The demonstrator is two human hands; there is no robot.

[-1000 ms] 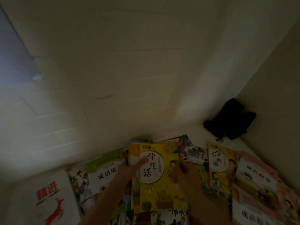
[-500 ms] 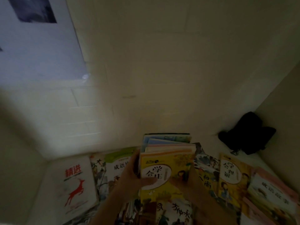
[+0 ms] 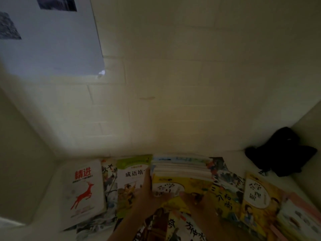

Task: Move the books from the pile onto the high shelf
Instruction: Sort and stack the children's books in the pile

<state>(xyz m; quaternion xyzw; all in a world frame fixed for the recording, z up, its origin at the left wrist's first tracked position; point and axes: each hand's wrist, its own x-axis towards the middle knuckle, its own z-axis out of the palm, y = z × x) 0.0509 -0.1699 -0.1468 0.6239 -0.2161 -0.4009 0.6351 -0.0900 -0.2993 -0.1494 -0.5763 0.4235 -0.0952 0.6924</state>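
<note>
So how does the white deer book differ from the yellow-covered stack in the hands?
The white book with the red deer is a single volume lying flat at the left end of the shelf, untouched; the yellow-topped stack is several books thick. The left hand holds the stack's left edge and the right hand its front; the deer book lies clear of both. Its cover is plain white, the stack's top bright yellow. Both show Chinese titles.

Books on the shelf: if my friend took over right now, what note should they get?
Left hand grips the left edge of the stack of books, thumb on its yellow cover. Right hand holds the stack's near edge; the grip is dim. The stack sits among books already lying on the shelf, between the green book and the painted-cover book. Left: let go, fetch more from the pile, which is out of view.
</note>
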